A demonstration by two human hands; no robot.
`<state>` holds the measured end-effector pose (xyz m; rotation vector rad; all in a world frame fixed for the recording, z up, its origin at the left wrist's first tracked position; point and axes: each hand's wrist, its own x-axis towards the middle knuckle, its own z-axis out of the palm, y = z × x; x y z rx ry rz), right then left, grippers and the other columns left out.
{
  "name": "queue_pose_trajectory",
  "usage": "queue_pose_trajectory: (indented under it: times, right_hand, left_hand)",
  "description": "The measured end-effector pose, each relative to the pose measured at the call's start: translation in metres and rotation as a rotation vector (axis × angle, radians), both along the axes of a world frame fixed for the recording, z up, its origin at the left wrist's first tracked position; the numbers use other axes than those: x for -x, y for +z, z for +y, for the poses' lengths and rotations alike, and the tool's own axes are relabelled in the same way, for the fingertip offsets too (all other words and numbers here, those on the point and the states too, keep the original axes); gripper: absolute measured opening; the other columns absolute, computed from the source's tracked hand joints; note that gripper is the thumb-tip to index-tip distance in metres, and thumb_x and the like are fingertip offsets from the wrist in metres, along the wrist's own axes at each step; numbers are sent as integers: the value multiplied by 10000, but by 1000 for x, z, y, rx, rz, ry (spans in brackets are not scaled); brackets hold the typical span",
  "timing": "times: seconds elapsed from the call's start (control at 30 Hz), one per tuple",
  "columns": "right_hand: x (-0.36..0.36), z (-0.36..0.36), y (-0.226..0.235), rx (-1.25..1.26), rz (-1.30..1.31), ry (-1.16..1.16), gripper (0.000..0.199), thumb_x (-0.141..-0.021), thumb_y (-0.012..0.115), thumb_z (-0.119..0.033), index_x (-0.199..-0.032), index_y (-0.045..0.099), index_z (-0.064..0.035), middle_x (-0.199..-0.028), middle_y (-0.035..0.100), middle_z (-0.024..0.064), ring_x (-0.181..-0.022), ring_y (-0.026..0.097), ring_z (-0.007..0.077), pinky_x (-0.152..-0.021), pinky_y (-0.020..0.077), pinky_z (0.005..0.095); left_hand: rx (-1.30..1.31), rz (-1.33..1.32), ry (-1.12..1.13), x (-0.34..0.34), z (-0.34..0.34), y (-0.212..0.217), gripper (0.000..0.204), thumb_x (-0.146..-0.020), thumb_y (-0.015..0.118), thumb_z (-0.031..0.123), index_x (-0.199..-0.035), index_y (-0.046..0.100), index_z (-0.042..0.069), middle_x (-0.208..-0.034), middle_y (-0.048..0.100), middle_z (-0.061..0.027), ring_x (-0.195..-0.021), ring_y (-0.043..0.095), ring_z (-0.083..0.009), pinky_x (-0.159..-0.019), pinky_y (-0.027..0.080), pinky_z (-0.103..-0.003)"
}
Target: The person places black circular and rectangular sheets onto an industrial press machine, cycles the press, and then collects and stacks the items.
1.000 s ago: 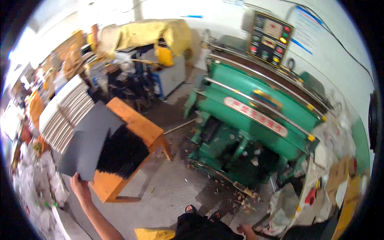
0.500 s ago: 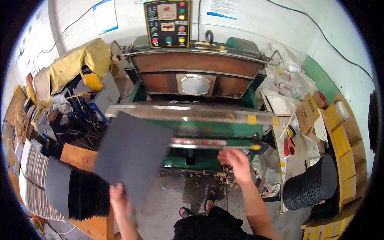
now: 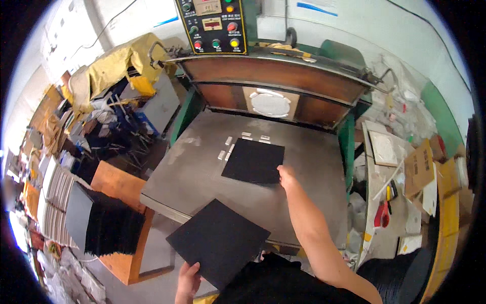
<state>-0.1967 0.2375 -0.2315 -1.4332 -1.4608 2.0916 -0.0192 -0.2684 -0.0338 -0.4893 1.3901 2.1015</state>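
Nearest, left hand (image 3: 188, 283) pinching the lower corner of a black square sheet (image 3: 218, 242), held tilted over the front edge of the grey press surface (image 3: 202, 177). Farther in, right hand (image 3: 285, 176) reaching forward, fingertips resting on the near right corner of a second black sheet (image 3: 254, 160) lying flat mid-surface just ahead and to the left of that hand, fingers apparently together though grip hard to tell; small white blocks (image 3: 238, 143) along its far edge. Beyond, round white die (image 3: 270, 104) in the brown upright platen, control panel (image 3: 212, 25) above.
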Motion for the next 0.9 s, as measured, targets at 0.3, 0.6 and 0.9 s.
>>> queue_pose_trajectory:
  times: [0.3, 0.6, 0.9]
  right_hand:
    - [4, 19, 74, 493, 291, 118, 240, -885, 598, -71, -1120, 563, -32, -1108, 627, 137, -1014, 623, 271, -892, 531, 484]
    - [-209, 71, 170, -74, 440, -112, 363, -874, 632, -82, -1226, 577, -13, -1156, 621, 67, -1046, 576, 206, -895, 475, 367]
    - [-392, -22, 198, -154, 253, -477, 403, -877, 598, -58, -1270, 540, 11, -1159, 627, 84, -1031, 603, 221, -933, 458, 350]
  left_hand:
    - [-254, -285, -98, 31, 116, -21, 297, -957, 527, 86, -1210, 415, -23, -994, 637, -202, -808, 684, -322, -791, 590, -478]
    - [-19, -114, -57, 184, 302, -123, 325, -956, 494, 81, -1174, 376, -130, -1072, 578, -255, -908, 660, -381, -839, 592, -456]
    - [667, 688, -292, 160, 313, -137, 456, -829, 679, 181, -1202, 507, -18, -1070, 613, -174, -972, 613, -335, -797, 519, -422]
